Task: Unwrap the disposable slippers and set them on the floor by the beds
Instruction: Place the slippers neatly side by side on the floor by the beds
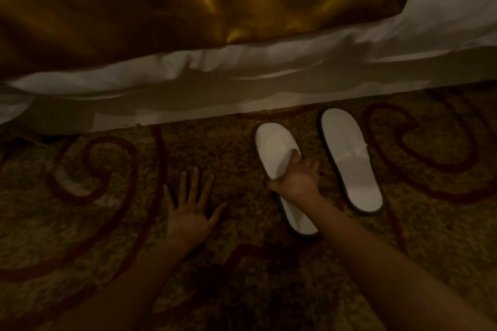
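Observation:
Two white disposable slippers lie on the patterned carpet beside the bed, toes toward it. The left slipper [274, 150] has my right hand [295, 179] over its middle, fingers slipped under the edge of its upper and gripping it. The right slipper [349, 158] lies flat and untouched, a short gap to the right. My left hand [189, 212] rests palm down on the carpet to the left, fingers spread, holding nothing. No wrapper is in view.
The bed's white sheet [188, 94] hangs down along the far side, with a gold satin runner [188, 8] over it. Brown carpet with red swirls [107, 196] fills the floor around the slippers. The light is dim.

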